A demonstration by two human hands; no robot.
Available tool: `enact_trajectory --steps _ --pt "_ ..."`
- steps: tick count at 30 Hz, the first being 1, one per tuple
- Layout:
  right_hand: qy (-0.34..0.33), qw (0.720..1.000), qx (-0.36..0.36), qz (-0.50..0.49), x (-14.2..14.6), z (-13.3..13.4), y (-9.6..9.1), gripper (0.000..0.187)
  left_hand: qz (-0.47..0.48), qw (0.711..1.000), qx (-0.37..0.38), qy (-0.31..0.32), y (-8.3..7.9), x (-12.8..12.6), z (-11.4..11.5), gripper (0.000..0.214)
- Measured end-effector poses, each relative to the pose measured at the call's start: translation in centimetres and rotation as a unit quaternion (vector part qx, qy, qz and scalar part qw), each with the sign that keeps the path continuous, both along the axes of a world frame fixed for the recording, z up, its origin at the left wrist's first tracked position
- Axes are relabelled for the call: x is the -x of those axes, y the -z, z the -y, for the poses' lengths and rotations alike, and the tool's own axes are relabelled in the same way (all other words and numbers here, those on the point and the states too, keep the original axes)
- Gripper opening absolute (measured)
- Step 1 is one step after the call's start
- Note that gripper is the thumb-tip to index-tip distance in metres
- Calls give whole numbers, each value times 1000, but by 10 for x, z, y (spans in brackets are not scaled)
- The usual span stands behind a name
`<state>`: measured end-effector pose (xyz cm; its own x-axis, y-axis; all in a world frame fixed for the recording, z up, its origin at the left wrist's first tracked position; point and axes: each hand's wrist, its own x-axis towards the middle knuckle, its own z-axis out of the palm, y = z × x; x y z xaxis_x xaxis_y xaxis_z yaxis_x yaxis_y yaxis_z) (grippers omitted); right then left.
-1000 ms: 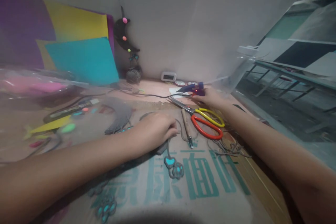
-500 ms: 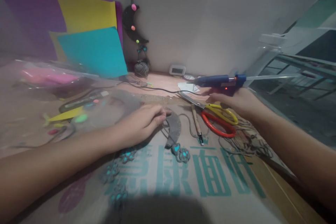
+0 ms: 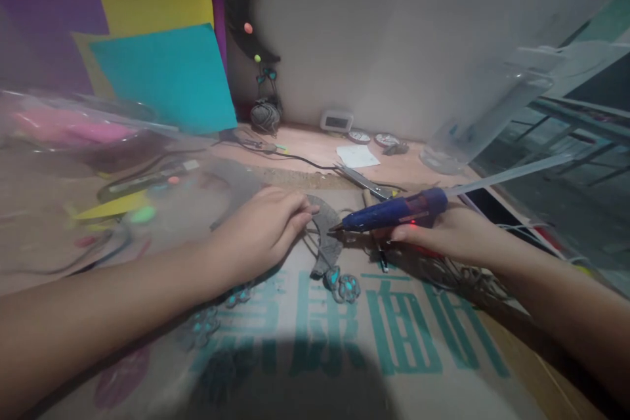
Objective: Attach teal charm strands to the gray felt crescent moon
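My right hand (image 3: 443,236) grips a blue hot glue gun (image 3: 394,211) with a clear glue stick (image 3: 516,172) out of its back. The gun's red light is on, and its nozzle is at the right edge of a grey felt crescent (image 3: 325,230); whether it touches, I cannot tell. My left hand (image 3: 280,223) has its fingers closed on the crescent's upper end. Grey cord flowers with turquoise middles (image 3: 348,287) lie by the crescent's lower tip. More flowers (image 3: 204,323) lie below my left forearm.
Scissors (image 3: 367,182) lie partly behind the glue gun. Grey cord (image 3: 462,275) is tangled at the right. A decorated dark crescent (image 3: 241,20) hangs on the wall above a ball of cord (image 3: 266,117). A clear container (image 3: 443,151) stands at the back right; coloured sheets (image 3: 167,85) lean at left.
My right hand has brought the glue gun down and left, from above the scissors to the grey crescent. My left hand stays on the crescent. The view has tilted slightly downward.
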<state>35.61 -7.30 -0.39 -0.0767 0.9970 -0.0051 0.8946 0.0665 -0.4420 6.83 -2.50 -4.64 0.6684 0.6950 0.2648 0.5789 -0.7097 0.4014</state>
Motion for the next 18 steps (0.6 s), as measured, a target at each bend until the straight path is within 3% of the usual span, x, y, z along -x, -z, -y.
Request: enact_trajectory --steps 3,10,18 --pt "3 999 43 -24 9 1 -2 38 1 1000 -9 0 1 1 0 33" --pt "-49 998 10 -33 17 1 3 31 5 999 -27 15 3 2 2 31" --pt "-70 997 26 -27 18 3 5 37 -9 999 -25 18 -2 1 4 33"
